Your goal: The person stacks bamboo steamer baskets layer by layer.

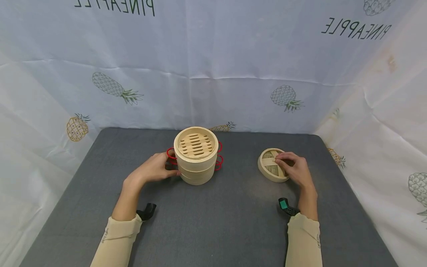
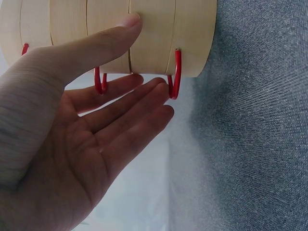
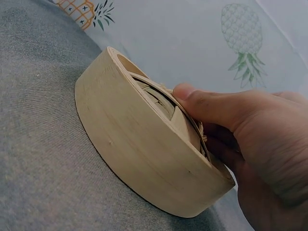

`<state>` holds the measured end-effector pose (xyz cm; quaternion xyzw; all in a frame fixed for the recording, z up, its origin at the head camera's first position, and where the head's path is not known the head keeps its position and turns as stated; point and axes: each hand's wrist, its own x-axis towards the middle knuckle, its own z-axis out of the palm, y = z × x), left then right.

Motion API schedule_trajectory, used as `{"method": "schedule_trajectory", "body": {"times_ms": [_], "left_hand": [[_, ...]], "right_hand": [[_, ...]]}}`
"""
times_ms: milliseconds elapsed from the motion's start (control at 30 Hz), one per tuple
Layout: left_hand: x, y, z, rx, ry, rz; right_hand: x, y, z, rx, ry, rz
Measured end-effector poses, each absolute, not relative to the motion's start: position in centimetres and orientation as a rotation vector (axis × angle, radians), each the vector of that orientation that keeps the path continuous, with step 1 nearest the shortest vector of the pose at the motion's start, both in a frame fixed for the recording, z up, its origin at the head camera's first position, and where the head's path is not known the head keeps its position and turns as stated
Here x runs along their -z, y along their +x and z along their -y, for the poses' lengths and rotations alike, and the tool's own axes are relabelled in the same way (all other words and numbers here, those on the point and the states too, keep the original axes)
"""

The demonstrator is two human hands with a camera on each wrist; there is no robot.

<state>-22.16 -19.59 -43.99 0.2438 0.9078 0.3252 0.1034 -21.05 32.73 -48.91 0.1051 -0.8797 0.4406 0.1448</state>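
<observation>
A stacked bamboo steamer (image 1: 196, 167) stands upright left of centre, its slatted top tier facing up and red looped handles on both sides. My left hand (image 1: 154, 170) is at its left side. In the left wrist view the thumb (image 2: 113, 41) lies along the steamer wall, and the fairly straight fingers (image 2: 127, 120) reach beside the red handles (image 2: 175, 77). To the right, the round bamboo lid (image 1: 267, 172) sits on the table. My right hand (image 1: 297, 172) pinches the middle of its top; the right wrist view shows the thumb (image 3: 192, 98) there, other fingers partly hidden.
The dark grey table (image 1: 217, 222) carries both things, with a wide gap between steamer and lid. White cloth (image 1: 207, 100) printed with pineapples hangs behind the table and along its sides. Black wrist devices (image 1: 146, 212) sit at both cuffs.
</observation>
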Motion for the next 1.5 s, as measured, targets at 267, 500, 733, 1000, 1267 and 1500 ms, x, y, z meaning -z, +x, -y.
{"method": "schedule_trajectory", "body": {"times_ms": [267, 500, 733, 1000, 1267, 1500], "left_hand": [[44.0, -22.1, 19.6, -0.975, 0.707, -2.661], [44.1, -22.1, 19.6, -0.971, 0.708, -2.667], [44.1, -22.1, 19.6, -0.966, 0.719, -2.674], [44.0, -22.2, 19.7, -0.961, 0.727, -2.675], [43.9, -22.2, 19.8, -0.956, 0.725, -2.683], [43.9, -22.3, 19.6, -0.965, 0.709, -2.667]], "right_hand": [[48.8, -21.0, -32.8, -1.277, 0.353, 2.531], [48.5, -20.9, -32.6, -1.274, 0.368, 2.555], [48.5, -21.0, -32.4, -1.284, 0.372, 2.563], [48.0, -21.3, -31.7, -1.281, 0.352, 2.573], [47.0, -21.7, -30.5, -1.298, 0.415, 2.550], [45.6, -21.6, -29.7, -1.288, 0.414, 2.528]]}}
